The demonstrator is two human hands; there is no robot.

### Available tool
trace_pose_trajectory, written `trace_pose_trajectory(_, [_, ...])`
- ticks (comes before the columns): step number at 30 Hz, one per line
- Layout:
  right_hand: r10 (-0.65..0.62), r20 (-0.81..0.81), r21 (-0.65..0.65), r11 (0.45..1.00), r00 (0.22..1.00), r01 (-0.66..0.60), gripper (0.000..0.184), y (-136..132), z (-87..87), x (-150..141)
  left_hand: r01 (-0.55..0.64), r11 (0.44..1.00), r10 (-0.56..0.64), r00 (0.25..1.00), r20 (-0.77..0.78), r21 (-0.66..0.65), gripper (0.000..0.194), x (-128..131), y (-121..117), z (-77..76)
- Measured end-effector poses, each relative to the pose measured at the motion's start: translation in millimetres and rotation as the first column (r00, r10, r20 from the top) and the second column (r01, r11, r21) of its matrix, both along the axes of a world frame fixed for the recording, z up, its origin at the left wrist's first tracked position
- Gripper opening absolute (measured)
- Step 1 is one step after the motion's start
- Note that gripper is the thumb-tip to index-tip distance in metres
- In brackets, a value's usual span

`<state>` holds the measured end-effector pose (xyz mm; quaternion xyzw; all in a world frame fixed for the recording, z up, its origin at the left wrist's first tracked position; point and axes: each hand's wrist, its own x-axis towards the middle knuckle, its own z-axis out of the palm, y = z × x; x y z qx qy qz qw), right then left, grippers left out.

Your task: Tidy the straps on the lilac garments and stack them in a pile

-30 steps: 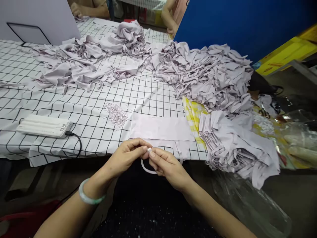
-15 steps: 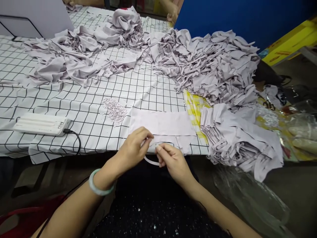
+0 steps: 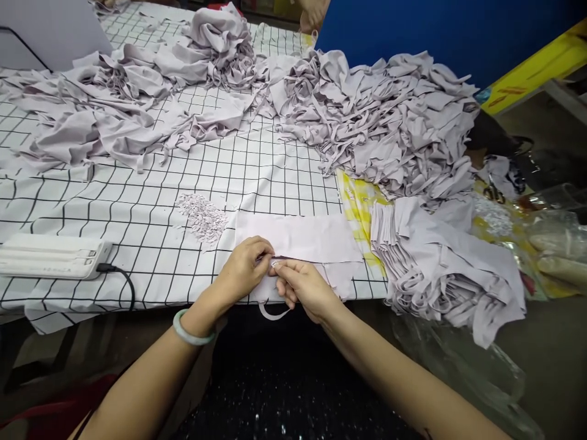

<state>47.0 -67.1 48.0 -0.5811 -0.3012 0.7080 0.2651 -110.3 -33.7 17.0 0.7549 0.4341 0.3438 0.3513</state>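
Observation:
A pale lilac fabric piece (image 3: 298,235) lies flat at the table's front edge, with a dark opening along its folded seam. Its narrow strap (image 3: 274,315) loops down over the edge. My left hand (image 3: 243,269) is closed, thumb and fingers pinching the fabric at the left end of that seam. My right hand (image 3: 305,287) is closed too, its thumb and forefinger meeting the left fingertips around a small whitish bit too small to name. Just left of the fabric sits a heap of small pale chips (image 3: 204,219).
Loose lilac fabric pieces (image 3: 389,122) are heaped across the back and right. A layered stack of them (image 3: 440,256) overhangs the front edge on a yellow checked cloth (image 3: 358,205). A white power bank (image 3: 50,256) with a black cable lies left. Another person's hand (image 3: 314,13) shows at the far edge.
My right hand has moved up and left to meet the left fingertips at the seam, where a dark gap now shows. The view has shifted slightly.

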Motion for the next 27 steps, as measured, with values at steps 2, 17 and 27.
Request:
trace_pose_trajectory(2, [0.011, 0.008, -0.022, 1.0, 1.0, -0.011, 0.018, 5, -0.7, -2, 0.017, 0.998, -0.017, 1.0, -0.008, -0.068, 0.016, -1, 1, 4.6])
trace_pose_trajectory(17, [-0.12, -0.029, -0.067, 0.991, 0.992, 0.118, 0.014, 19, -3.7, 7, 0.038, 0.997, -0.041, 0.998, -0.047, -0.074, 0.017, -1, 2, 3.1])
trace_pose_trajectory(27, [-0.1, -0.269, -0.105, 0.992, 0.958, 0.073, 0.03, -50, 22.3, 23, 0.087, 0.988, -0.03, 0.921, -0.387, 0.13, 0.036, -6, 5, 3.6])
